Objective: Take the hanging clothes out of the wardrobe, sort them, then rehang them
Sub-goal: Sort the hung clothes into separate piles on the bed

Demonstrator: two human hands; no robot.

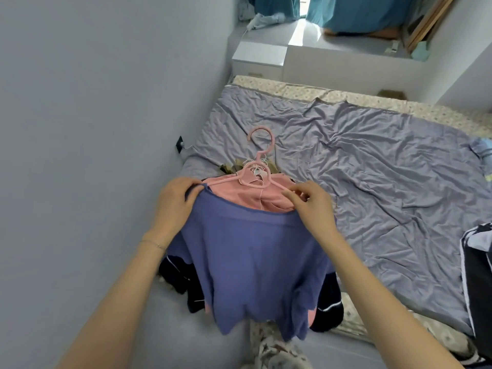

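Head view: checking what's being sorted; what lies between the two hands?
The pink hanger and a pink garment, seen in the head view between left hand and right hand.

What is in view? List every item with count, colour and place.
purple top: one, blue-purple, over the pink garment
pink garment: one, pink, on the pink hanger
pink hanger: one, pink, on the bed
dark clothes: pile, navy, beneath the purple top
sheet: one, grey-lilac, covering the bed
nightstand: one, white, beyond the bed
curtains: two, teal, top of view
left hand: grips the purple top's shoulder
right hand: pinches the pink hanger's arm
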